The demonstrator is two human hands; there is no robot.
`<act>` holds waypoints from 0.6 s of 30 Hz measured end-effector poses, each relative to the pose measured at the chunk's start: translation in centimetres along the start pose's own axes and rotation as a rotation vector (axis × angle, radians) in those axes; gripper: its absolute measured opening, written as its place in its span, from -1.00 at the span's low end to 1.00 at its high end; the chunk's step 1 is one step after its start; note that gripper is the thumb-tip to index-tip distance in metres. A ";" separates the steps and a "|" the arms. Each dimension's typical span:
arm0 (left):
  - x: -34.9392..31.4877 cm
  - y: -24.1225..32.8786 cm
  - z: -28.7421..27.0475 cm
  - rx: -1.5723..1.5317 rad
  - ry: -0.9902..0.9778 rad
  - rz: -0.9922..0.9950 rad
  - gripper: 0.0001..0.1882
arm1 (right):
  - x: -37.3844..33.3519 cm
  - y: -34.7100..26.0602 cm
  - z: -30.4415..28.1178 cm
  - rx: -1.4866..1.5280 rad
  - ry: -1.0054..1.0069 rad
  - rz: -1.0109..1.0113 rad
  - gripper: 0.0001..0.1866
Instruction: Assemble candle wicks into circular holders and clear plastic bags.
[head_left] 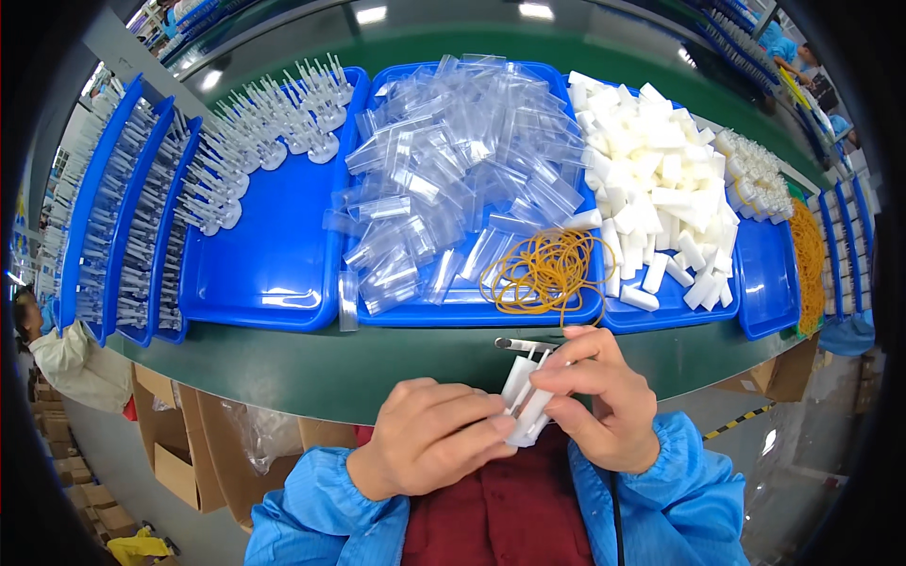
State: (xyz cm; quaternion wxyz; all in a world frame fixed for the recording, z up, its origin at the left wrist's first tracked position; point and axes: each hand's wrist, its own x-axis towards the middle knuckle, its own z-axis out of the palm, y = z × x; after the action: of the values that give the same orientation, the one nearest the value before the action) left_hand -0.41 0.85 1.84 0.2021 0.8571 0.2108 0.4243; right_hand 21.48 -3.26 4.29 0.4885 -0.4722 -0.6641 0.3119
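My left hand [434,432] is closed, its fingertips pressed on the lower end of a small bundle of white foam blocks [518,381]. On the other side my right hand [604,401] grips the same bundle between thumb and fingers. Thin white stems show between the blocks at the upper end; what they belong to is largely hidden by my fingers. A short grey-and-dark strip [512,344] shows just beyond the bundle, its kind unclear. Both hands are over the near edge of the green table [415,354].
Blue trays stand across the table: white stemmed parts [269,151] at left, clear plastic sleeves [415,179] in the middle, with yellow rubber bands [547,274] on top, and loose white foam blocks [651,203] at right. Stacked trays [109,217] of stemmed parts stand far left.
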 end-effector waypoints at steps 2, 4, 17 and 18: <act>-0.1 -0.4 -0.2 -0.007 -0.006 -0.004 -0.58 | -0.4 0.7 0.4 0.077 0.030 0.027 -0.70; -0.6 -0.2 0.0 -0.003 0.009 -0.030 -0.64 | -0.2 0.8 0.5 0.086 -0.033 -0.009 -0.67; -1.1 0.5 -0.5 0.146 -0.315 -0.007 -0.63 | 3.3 2.2 -11.4 -0.765 -0.412 0.191 -0.71; -1.2 0.6 -0.4 0.149 -0.313 -0.010 -0.62 | 3.8 1.9 -11.7 -0.708 -0.456 0.206 -0.71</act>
State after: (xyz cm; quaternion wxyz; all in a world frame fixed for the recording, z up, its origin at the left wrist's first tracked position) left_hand -1.30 -0.22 1.61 0.1705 0.9243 0.2117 0.2678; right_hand 32.84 0.37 7.79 0.1036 -0.5934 -0.7706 0.2083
